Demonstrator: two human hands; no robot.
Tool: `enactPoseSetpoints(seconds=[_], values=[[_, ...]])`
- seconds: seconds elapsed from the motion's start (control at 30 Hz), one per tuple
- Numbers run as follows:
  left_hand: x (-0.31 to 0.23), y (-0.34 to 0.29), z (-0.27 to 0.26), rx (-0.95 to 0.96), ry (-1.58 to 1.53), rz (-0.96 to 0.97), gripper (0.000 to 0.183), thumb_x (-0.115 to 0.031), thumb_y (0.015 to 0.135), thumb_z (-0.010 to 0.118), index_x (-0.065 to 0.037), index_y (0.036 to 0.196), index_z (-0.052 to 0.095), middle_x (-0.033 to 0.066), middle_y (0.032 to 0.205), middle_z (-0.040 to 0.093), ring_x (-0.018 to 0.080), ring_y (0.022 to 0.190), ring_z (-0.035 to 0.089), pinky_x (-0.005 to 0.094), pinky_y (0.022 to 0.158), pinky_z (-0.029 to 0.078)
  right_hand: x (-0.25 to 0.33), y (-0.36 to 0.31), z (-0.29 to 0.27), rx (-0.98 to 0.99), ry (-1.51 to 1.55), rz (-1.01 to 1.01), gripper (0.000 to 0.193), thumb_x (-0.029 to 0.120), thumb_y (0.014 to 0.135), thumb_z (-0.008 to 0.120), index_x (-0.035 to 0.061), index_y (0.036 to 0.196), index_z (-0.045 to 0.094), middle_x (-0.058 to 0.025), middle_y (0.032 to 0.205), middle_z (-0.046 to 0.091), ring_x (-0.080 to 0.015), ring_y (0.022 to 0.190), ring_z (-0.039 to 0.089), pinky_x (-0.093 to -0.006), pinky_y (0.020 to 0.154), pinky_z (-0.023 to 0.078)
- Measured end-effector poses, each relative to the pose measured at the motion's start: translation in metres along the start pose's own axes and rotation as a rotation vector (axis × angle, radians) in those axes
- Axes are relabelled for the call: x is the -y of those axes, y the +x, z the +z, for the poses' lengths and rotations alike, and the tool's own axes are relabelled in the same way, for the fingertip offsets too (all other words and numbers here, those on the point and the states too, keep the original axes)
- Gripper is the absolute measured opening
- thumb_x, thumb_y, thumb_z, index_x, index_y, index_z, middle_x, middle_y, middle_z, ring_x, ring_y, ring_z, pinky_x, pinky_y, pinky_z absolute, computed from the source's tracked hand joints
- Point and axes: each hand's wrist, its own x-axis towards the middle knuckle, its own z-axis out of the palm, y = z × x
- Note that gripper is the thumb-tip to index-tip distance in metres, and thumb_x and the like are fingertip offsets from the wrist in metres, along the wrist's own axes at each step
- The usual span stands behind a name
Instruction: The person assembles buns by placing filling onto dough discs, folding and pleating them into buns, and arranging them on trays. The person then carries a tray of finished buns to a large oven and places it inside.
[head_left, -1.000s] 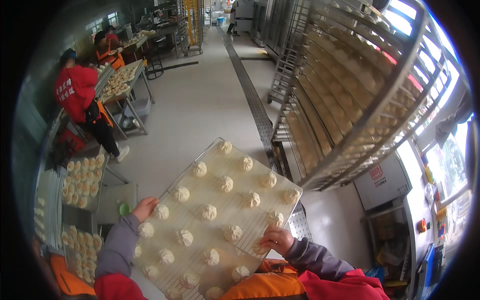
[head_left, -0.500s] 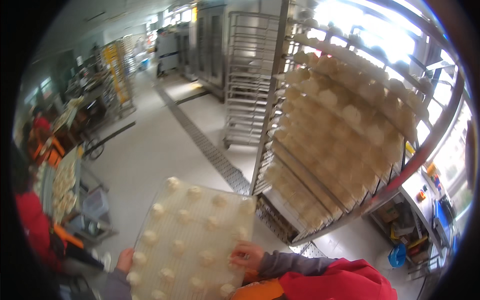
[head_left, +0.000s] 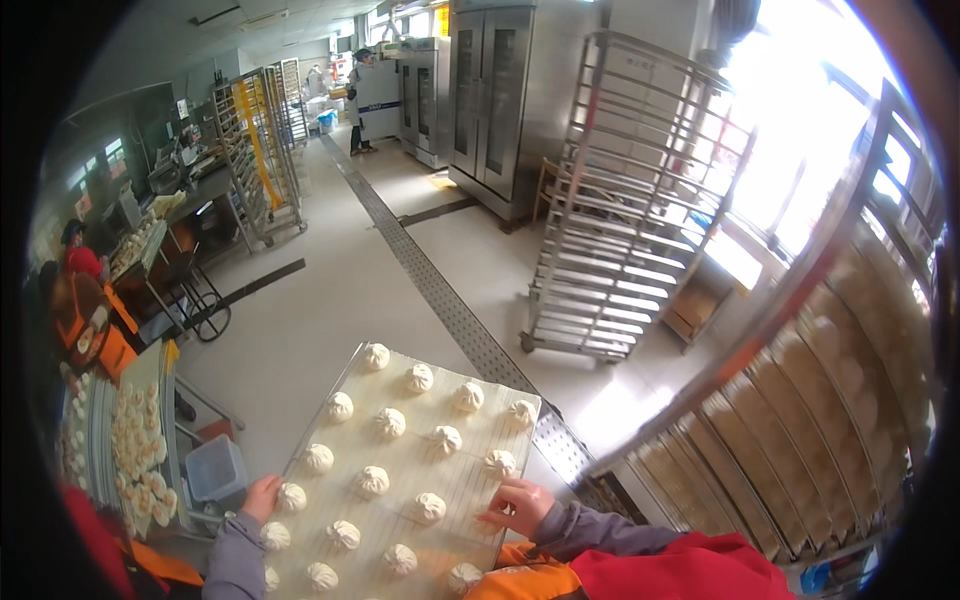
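Note:
A flat tray [head_left: 395,455] with rows of pleated white buns on it is held out in front of me. My left hand [head_left: 262,498] is closed around its left edge, fingers partly hidden by the rim. At the right edge, my right hand [head_left: 520,507] grips with bent fingers lying over the top, just below a bun [head_left: 500,463]. Another bun [head_left: 430,508] sits to the left of those fingers. The undersides of both grips are hidden. The tray's near end runs out of view at the bottom.
A tall rack [head_left: 790,440] loaded with trays stands close on my right. An unloaded metal rack [head_left: 630,200] is beyond it. Steel cabinets [head_left: 490,110] line the back. A floor drain [head_left: 420,265] crosses ahead. At left, co-workers stand by a table with dough pieces [head_left: 140,440] and a plastic tub [head_left: 215,468].
My view has swung so that the loaded rack sits farther right and the unloaded rack shows fully. The tray stays in both hands, slightly farther right in the picture.

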Motion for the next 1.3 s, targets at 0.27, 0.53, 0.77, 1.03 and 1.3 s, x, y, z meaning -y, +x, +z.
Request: enactPoseSetpoints(seconds=[0.27,0.53,0.77,1.03,1.3], values=[[0.0,0.296,-0.055,0.122,-0.319,-0.289,0.022,-0.021,0.097,0.053,-0.002,0.088,0.062,-0.0021,0.077,0.055,0.0077,0.069,0.044,0.0245,0.062,0.039,-0.06,0.235,0.013,-0.066,-0.055,0.086,0.023,0.021,0.073,0.081,0.0061,0.068,0.064,-0.0059,0.065,0.059,-0.0207,0.06,0.059,-0.0309,0.053,0.048],[0.021,0.583,-0.074,0.141,-0.048,0.039,0.024,-0.022,0.097,0.053,0.0,0.097,0.064,-0.001,0.078,0.058,0.0094,0.072,0.047,0.0271,0.067,0.043,-0.172,0.503,-0.024,-0.008,-0.049,0.046,0.02,0.021,0.074,0.079,0.0076,0.073,0.065,-0.0074,0.069,0.06,-0.0231,0.062,0.06,-0.0335,0.055,0.049],[0.018,0.819,-0.104,0.132,-0.258,-0.181,0.024,-0.021,0.097,0.053,0.0,0.1,0.064,0.002,0.083,0.062,0.0104,0.077,0.05,0.0283,0.072,0.044,-0.276,0.701,-0.044,-0.203,0.032,0.14,0.02,0.008,0.08,0.071,0.0054,0.099,0.063,-0.0064,0.072,0.057,-0.0173,0.06,0.058,-0.0291,0.054,0.048],[-0.042,1.098,-0.149,0.262,-0.229,-0.123,0.025,-0.022,0.096,0.053,-0.001,0.099,0.065,0.0006,0.084,0.061,0.01,0.078,0.051,0.0271,0.073,0.044,-0.431,0.886,-0.03,-0.39,0.717,0.829,0.032,0.028,0.103,0.04,0.0024,0.121,0.045,-0.0097,0.09,0.062,-0.0192,0.079,0.064,-0.0304,0.067,0.052],[-0.079,1.368,-0.159,0.26,-0.21,-0.065,0.026,-0.023,0.096,0.053,-0.001,0.088,0.063,-0.0034,0.077,0.056,0.0077,0.072,0.048,0.0264,0.066,0.042,-0.527,1.133,-0.067,-0.049,0.897,0.657,0.06,0.05,0.101,0.028,-0.0001,0.13,0.043,-0.0141,0.104,0.064,-0.0234,0.087,0.064,-0.0346,0.075,0.054]])
